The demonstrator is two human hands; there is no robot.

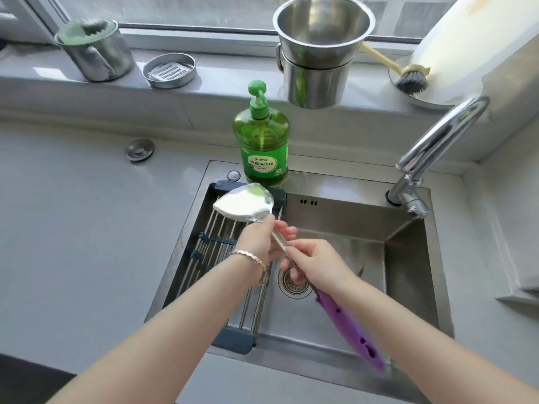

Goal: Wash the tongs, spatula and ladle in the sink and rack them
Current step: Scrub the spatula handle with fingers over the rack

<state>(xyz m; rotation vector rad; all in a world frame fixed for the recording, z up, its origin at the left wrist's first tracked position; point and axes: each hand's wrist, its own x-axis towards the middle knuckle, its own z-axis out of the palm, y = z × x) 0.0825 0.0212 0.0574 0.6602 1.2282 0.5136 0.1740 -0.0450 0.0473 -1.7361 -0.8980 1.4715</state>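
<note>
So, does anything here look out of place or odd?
Nothing looks spilled or broken. One oddity: the stacked steel pots sit at the very front edge of the windowsill, seeming to overhang it just above the soap bottle.

This is a home kitchen, seen at its washing-up corner. A stainless steel sink (408,252) is set into a grey bench (73,214), with a drain strainer (293,284) in its floor and a chrome swan-neck tap (437,141) at its back right corner. A roll-up rack (217,228) of steel bars lies across the sink's left part. A green pump bottle (261,141) of dish soap stands on the rim behind. Along the windowsill (227,86) under the window (175,10) sit two stacked steel pots (318,53), a dish brush (411,81), a round tin dish (169,70) with a slotted insert, and a blurred steel mug (93,53), perhaps lidded in green.
</note>
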